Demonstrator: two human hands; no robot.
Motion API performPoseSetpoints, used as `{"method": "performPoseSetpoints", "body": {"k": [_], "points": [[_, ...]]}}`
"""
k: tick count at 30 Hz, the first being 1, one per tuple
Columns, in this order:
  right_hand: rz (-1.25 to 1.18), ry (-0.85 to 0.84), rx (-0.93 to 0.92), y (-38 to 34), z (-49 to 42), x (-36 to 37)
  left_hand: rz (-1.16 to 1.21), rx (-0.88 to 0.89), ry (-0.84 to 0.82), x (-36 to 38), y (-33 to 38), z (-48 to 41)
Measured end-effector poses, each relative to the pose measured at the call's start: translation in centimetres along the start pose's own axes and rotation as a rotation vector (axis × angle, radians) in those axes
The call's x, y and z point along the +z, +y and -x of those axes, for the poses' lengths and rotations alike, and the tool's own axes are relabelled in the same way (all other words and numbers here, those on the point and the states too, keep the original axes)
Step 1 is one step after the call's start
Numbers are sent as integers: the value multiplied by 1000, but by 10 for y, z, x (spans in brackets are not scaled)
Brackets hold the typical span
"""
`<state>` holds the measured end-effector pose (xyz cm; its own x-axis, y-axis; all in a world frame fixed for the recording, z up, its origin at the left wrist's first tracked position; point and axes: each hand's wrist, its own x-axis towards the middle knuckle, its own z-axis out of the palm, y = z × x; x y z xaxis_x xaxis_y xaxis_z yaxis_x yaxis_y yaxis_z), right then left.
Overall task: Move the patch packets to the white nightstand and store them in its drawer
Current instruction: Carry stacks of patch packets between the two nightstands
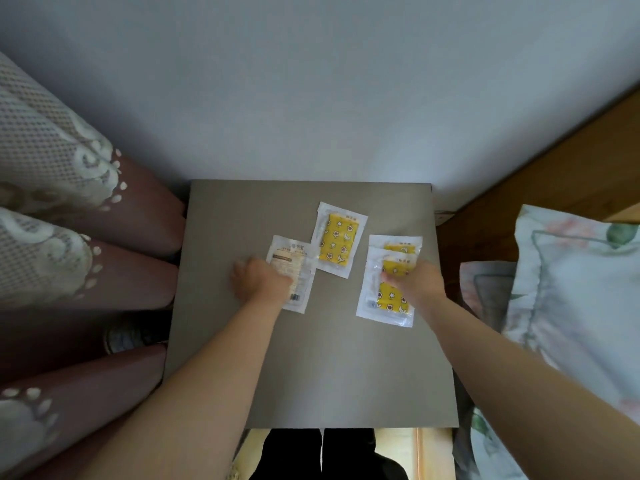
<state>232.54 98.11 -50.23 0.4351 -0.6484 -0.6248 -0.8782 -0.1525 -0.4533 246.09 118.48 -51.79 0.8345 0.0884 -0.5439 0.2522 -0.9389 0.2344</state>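
Observation:
Several patch packets lie on a grey tabletop. One packet lies with its white printed back up at the left. My left hand lies over its left part with fingers curled onto it. A yellow star-patterned packet lies free at the middle. At the right two more yellow packets overlap, the far one partly under the near one. My right hand pinches the near packet at its upper part. No drawer is in view.
Maroon curtains with lace hang close along the table's left side. A bed with floral pillows and a wooden headboard stands at the right. A pale wall is behind. My legs stand at the front edge.

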Motion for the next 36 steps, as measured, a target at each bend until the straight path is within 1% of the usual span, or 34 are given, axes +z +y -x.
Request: {"method": "performPoseSetpoints", "body": {"k": [3,7,9,12,13,14,15,16,18,19,20,21,22,23,24,26,28,30,33,36], "points": [[0,-10,-39,0,3,0,20,-7,57,4,7,17],[33,-26,-69,-2,4,-2,192,-93,42,7,8,24],[46,-36,-82,-2,3,-1,284,-152,-18,3,7,22],[25,-47,-71,-2,3,0,435,-219,-150,-7,8,26],[19,-54,-74,0,2,1,492,-201,-138,-10,9,29],[24,-62,-87,2,2,1,540,-137,-61,-13,11,34],[37,-70,-104,3,2,1,537,-38,47,-17,16,40],[52,-78,-118,3,1,0,464,80,155,-21,24,46],[45,-90,-127,5,0,0,229,328,302,-23,43,52],[28,-91,-123,6,-1,0,93,424,303,-19,54,52],[13,-89,-120,6,-2,0,-42,484,244,-12,64,51],[1,-88,-122,7,-3,1,-160,515,150,-3,72,50],[-5,-88,-126,8,-3,1,-254,519,47,8,77,49],[-13,-89,-132,9,-4,1,-323,505,-22,19,80,48],[-22,-92,-137,10,-5,1,-369,489,-42,27,80,46],[-38,-97,-147,12,-6,1,-397,508,39,35,78,44],[-36,-91,-161,13,-5,0,-356,538,122,35,76,40],[-25,-88,-164,14,-6,1,-246,503,105,32,77,34],[-85,-66,-105,13,-8,2,-175,428,7,30,84,30],[-106,-45,-88,13,-7,2,-48,283,-111,29,92,33]]}}
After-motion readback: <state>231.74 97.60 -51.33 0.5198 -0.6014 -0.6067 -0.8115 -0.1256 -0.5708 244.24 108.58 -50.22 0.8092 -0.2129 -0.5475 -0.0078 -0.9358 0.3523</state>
